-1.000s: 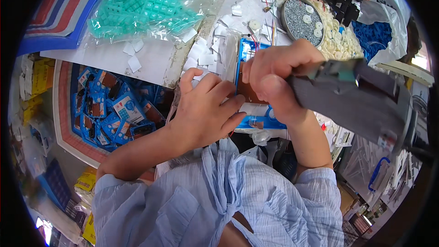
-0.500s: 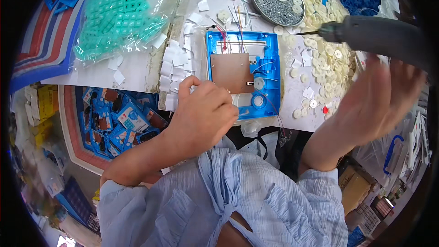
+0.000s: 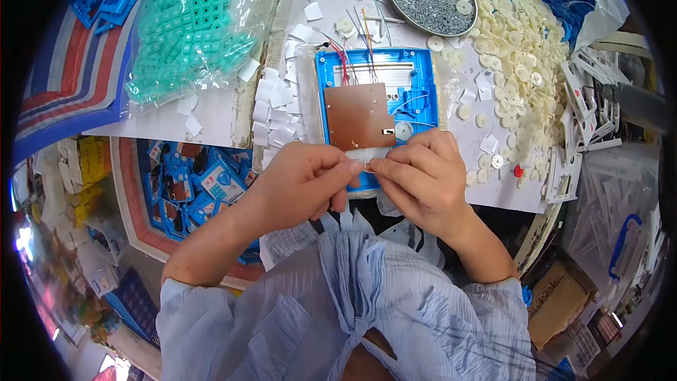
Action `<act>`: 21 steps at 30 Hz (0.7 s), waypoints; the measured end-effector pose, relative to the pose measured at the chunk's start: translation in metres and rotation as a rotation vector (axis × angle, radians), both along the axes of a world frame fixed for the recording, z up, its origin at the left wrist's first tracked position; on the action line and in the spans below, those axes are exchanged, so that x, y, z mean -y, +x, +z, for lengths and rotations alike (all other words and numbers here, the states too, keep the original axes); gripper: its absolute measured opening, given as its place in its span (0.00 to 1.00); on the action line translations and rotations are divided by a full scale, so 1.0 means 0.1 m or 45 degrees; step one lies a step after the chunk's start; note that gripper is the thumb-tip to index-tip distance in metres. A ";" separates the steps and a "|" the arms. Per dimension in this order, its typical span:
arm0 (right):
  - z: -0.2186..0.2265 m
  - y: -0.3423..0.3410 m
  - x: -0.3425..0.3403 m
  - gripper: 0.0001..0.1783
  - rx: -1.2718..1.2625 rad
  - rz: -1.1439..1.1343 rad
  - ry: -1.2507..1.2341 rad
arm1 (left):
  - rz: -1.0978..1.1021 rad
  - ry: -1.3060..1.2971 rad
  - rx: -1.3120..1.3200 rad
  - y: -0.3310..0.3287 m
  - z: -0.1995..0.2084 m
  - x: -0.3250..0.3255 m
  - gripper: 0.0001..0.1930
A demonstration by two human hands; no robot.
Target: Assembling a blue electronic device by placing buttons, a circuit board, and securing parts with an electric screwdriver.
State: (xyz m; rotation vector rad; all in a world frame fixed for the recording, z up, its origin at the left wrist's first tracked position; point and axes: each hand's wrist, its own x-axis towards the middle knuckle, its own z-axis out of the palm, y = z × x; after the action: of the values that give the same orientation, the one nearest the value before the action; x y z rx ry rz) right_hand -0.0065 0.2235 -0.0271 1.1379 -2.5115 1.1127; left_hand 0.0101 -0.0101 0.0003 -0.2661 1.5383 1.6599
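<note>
A blue plastic casing (image 3: 429, 70) lies open on the table in front of me, with a brown circuit board (image 3: 356, 114) over its left part. Red and pale wires (image 3: 343, 63) run out past its far edge. My left hand (image 3: 300, 182) and my right hand (image 3: 427, 178) meet at the board's near edge, both with fingertips pinched together. Something small and pale is between them, too covered by the fingers to name. Behind the fingers shows a whitish piece (image 3: 368, 153) in the casing. The casing's near right corner is hidden by my right hand.
A round tray of screws (image 3: 427, 10) stands beyond the casing, beside a heap of cream plastic discs (image 3: 518, 74). White paper pieces (image 3: 278, 95) and a bag of green keypads (image 3: 194, 32) lie left. Below is a bin of blue parts (image 3: 194, 183). A dark screwdriver body (image 3: 638, 107) hangs far right.
My right hand has left the electric screwdriver at the right and come down to the casing, fingers pinched beside my left. The screwdriver has swung to the far right edge.
</note>
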 end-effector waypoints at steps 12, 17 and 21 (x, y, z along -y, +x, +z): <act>0.20 -0.14 -0.01 0.15 0.326 0.100 0.156 | -0.100 -0.253 -0.347 0.03 0.01 -0.05 0.10; 0.17 -0.24 0.12 0.07 0.358 0.231 0.269 | -0.220 -0.454 -0.907 0.08 -0.10 -0.03 0.08; 0.18 -0.22 0.16 0.07 0.350 0.162 0.283 | -0.249 -0.533 -1.212 0.06 -0.16 -0.02 0.07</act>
State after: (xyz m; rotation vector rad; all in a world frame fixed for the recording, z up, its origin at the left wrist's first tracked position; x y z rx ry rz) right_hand -0.0283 0.2073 -0.0087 1.2953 -2.8698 1.1094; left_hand 0.0158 -0.0080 -0.0155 0.5325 2.5125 1.3358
